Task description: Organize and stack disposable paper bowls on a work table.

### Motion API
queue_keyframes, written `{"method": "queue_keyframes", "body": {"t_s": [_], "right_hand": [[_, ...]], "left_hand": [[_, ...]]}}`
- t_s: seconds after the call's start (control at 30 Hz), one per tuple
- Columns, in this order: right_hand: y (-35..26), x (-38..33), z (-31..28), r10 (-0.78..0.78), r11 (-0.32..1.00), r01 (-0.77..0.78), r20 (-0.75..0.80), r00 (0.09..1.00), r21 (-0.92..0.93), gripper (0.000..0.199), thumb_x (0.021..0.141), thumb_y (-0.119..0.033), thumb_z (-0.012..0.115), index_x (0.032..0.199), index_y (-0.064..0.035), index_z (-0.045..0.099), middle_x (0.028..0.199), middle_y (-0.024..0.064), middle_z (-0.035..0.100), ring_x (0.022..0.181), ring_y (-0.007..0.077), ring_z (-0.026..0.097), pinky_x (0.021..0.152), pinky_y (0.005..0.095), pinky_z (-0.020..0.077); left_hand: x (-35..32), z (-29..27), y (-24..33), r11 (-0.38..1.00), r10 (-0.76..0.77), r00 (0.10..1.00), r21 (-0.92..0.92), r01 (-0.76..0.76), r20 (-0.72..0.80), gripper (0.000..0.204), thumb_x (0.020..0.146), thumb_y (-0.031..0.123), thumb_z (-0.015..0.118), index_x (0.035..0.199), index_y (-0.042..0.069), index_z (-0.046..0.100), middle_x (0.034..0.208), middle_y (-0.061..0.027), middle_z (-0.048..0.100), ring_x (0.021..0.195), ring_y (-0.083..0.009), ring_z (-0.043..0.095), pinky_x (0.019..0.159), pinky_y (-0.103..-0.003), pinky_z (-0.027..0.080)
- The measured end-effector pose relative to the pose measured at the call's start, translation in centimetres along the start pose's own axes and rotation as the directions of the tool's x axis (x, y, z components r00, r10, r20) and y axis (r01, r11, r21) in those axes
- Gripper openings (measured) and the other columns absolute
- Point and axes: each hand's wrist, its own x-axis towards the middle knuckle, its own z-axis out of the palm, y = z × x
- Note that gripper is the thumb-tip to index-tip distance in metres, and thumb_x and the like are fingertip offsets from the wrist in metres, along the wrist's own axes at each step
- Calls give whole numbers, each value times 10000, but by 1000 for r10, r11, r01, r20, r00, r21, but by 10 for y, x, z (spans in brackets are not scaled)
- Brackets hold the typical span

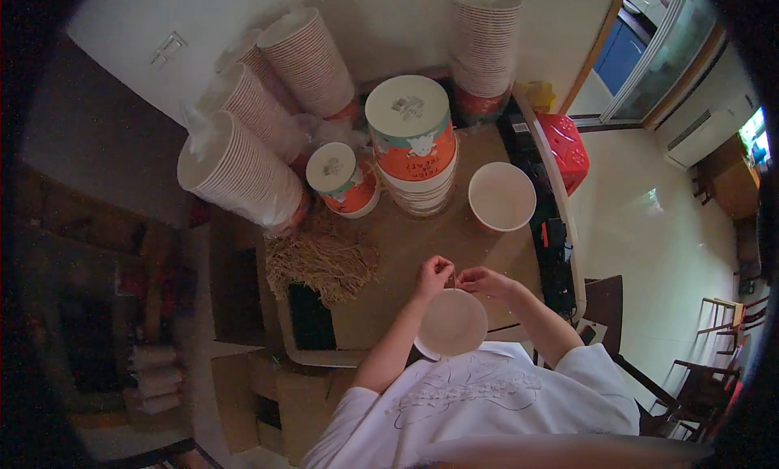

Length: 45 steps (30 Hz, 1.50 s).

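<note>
A white paper bucket [451, 323] rests against my shirt, its open mouth facing up. My left hand [436, 276] is closed in a pinch just beyond the bucket's far rim. Close beside it, my right hand [485, 281] has its fingertips pressed together at the same rim. Between the two hands a thin brownish strand [454, 281] shows faintly; its ends are hidden by the fingers. To the left on the table lies a loose heap of brown twisted cords [322, 262]. Another open white bucket [502, 196] stands beyond my right hand.
Upside-down orange and green printed buckets stand stacked [411, 144] at the table's middle, with a smaller printed stack [342, 179] beside them. Tall plastic-wrapped bucket stacks [239, 173] line the wall. Dark equipment [554, 250] runs along the table's right edge, near a red stool [564, 148].
</note>
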Motion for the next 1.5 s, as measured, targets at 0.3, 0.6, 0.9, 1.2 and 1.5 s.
{"method": "queue_keyframes", "body": {"t_s": [0.3, 0.6, 0.9, 1.2, 1.5], "right_hand": [[-17, 2, 9, 104, 994, -99, -106, 989, 47, 145, 826, -174, 518, 882, -44, 551, 810, -31, 531, 771, 57, 470, 696, 206, 383], [-23, 2, 9, 71, 997, -76, -150, 986, -33, 158, 805, -165, 542, 850, -18, 580, 795, 0, 566, 769, 81, 493, 694, 220, 393], [-11, 11, 1, -79, 717, -66, -175, 981, -694, 137, 768, -137, 577, 843, -25, 599, 756, 22, 600, 712, 95, 531, 636, 268, 437], [-25, 5, 5, -31, 897, -127, -347, 937, -424, 194, 782, -188, 570, 890, -29, 596, 777, 21, 591, 676, 91, 494, 622, 243, 428], [-31, 5, 9, 138, 958, -182, -198, 970, -221, 213, 783, -251, 579, 839, -51, 623, 719, -10, 571, 693, 67, 495, 647, 231, 406]], "left_hand": [[8, -3, -9, 993, -57, 998, -99, 58, 17, 42, 754, 62, 542, 772, 27, 554, 598, -14, 544, 515, -79, 504, 473, -217, 412], [16, -5, -18, 997, -81, 989, -3, 82, 120, 71, 758, 65, 531, 811, 29, 560, 656, -30, 581, 554, -81, 528, 505, -221, 432], [10, -2, -5, 993, -110, 990, 61, 105, 93, 82, 740, 64, 554, 807, 27, 585, 709, -33, 600, 649, -82, 551, 557, -226, 441], [11, -12, -9, 959, -190, 954, -163, 231, 232, 95, 744, 77, 572, 838, 60, 575, 765, -12, 583, 638, -84, 526, 520, -217, 423], [10, -13, 11, 899, -280, 922, -265, 350, 267, 64, 740, 108, 593, 744, 51, 566, 642, -24, 578, 488, -80, 504, 448, -198, 404]]}}
